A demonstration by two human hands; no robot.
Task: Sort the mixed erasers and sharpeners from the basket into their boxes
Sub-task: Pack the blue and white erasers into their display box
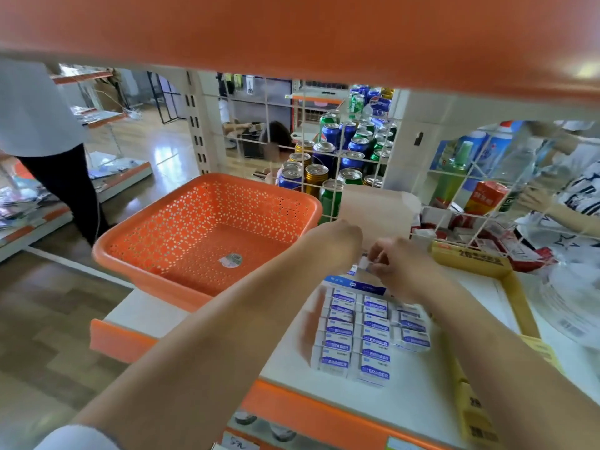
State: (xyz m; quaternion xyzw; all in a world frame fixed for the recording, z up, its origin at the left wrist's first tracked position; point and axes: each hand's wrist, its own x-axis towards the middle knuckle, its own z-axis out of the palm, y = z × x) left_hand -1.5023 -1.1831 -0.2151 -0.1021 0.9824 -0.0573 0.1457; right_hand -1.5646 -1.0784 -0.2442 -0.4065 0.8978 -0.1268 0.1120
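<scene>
White shelf point(399, 391): orange perforated basket point(181, 228), rows of blue-banded erasers point(357, 332)

Upper shelf point(292, 34): orange, blurred, spans the top of the view
Shelf board point(406, 394): white surface with an orange front edge
Price label point(238, 443): on the front strip at the lower edge, writing unreadable
Wire grid point(337, 131): white, upright at the back of the shelf
Drink cans point(330, 133): blue, green and gold, upright in packed rows behind the grid
Red cartons point(487, 196): behind the grid, right of the cans
Floor point(48, 319): wood-pattern, glossy
Person at left point(61, 183): standing, black trousers, white top
Person at right point(581, 196): patterned white shirt, seen through the grid
</scene>
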